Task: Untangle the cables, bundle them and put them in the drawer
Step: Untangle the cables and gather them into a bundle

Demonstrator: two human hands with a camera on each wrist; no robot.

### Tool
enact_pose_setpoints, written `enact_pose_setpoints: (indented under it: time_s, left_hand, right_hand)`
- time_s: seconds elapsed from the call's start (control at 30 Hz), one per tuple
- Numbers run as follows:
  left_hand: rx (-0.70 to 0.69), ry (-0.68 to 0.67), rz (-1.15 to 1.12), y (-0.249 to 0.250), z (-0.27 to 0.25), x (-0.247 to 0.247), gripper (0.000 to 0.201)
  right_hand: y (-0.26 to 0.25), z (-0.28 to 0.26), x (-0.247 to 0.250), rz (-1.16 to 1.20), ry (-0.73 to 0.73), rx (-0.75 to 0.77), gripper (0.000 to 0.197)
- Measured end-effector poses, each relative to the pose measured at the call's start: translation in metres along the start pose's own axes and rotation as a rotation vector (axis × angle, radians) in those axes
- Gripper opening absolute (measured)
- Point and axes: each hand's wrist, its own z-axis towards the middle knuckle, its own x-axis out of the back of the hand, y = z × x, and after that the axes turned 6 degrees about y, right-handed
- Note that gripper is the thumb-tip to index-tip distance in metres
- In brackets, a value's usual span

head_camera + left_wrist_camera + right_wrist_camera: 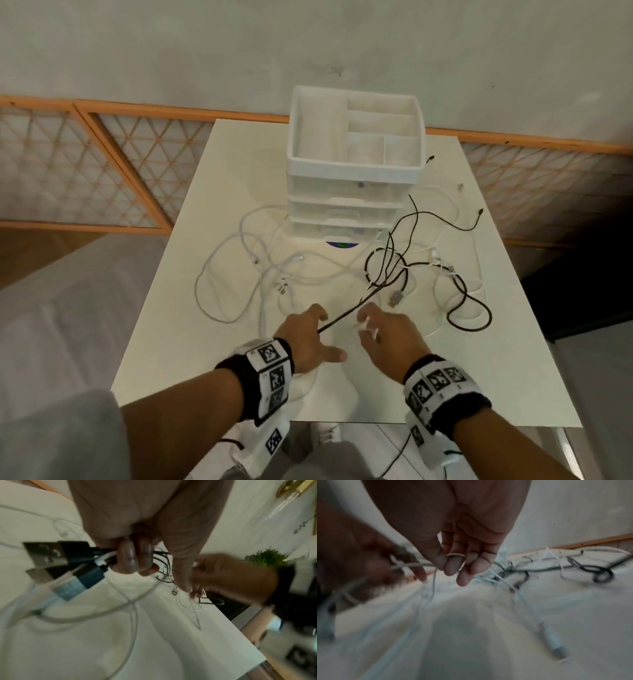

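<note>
Several USB plug ends (56, 562) bunched in the curled left hand (310, 337) grip, right hand (387, 334) pinching a white cable (426, 565): untangling under way; judged next, draw it clear of the black cables (394, 270) beyond.

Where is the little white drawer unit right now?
In the head view, the white drawer unit stands at the far middle of the white table, near the wall, with loose white cables to its left and black cables to its right.

The head camera looks down from above on the surface (191, 342). Both wrist cameras look very close along the hands (137, 536), sharing the cables (590, 569).
</note>
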Motion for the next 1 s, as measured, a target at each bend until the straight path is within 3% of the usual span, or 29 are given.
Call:
enact_pose_setpoints:
  time_s: [0.07, 0.13, 0.17, 0.33, 0.47, 0.57, 0.67, 0.8, 0.9, 1.0]
  left_hand:
    - [-0.019, 0.05, -0.027, 0.0, 0.002, -0.006, 0.06]
    - [-0.053, 0.135, -0.021, 0.005, 0.006, -0.003, 0.028]
    - [-0.053, 0.179, -0.025, 0.006, 0.009, 0.001, 0.024]
    - [-0.034, 0.265, 0.018, 0.0, 0.024, 0.026, 0.017]
    - [0.008, 0.262, 0.001, -0.008, 0.026, 0.056, 0.02]
    - [0.072, 0.194, -0.043, -0.012, 0.025, 0.085, 0.041]
    - [0.093, 0.251, -0.316, 0.002, 0.018, 0.113, 0.045]
    - [-0.062, 0.402, -0.809, 0.065, 0.009, 0.133, 0.029]
    - [-0.217, 0.316, -0.998, 0.118, 0.002, 0.122, 0.019]
    - [-0.288, 0.192, -0.911, 0.134, 0.008, 0.093, 0.024]
  right_hand:
    - [-0.017, 0.012, 0.026, 0.101, 0.142, 0.132, 0.007]
    - [-0.036, 0.021, 0.057, 0.21, 0.236, 0.187, 0.011]
    - [-0.044, 0.025, 0.076, 0.27, 0.298, 0.193, 0.011]
    - [-0.054, 0.039, 0.168, 0.466, 0.713, 0.086, 0.009]
    - [-0.043, 0.044, 0.195, 0.445, 0.848, 0.041, 0.008]
    - [-0.027, 0.046, 0.204, 0.455, 0.957, -0.017, 0.012]
    - [-0.023, 0.043, 0.205, 0.476, 0.85, 0.037, 0.009]
    - [-0.036, 0.047, 0.186, 0.506, 0.566, 0.249, 0.01]
    - [-0.049, 0.056, 0.181, 0.571, 0.496, 0.289, 0.012]
    - [-0.054, 0.065, 0.19, 0.642, 0.544, 0.247, 0.013]
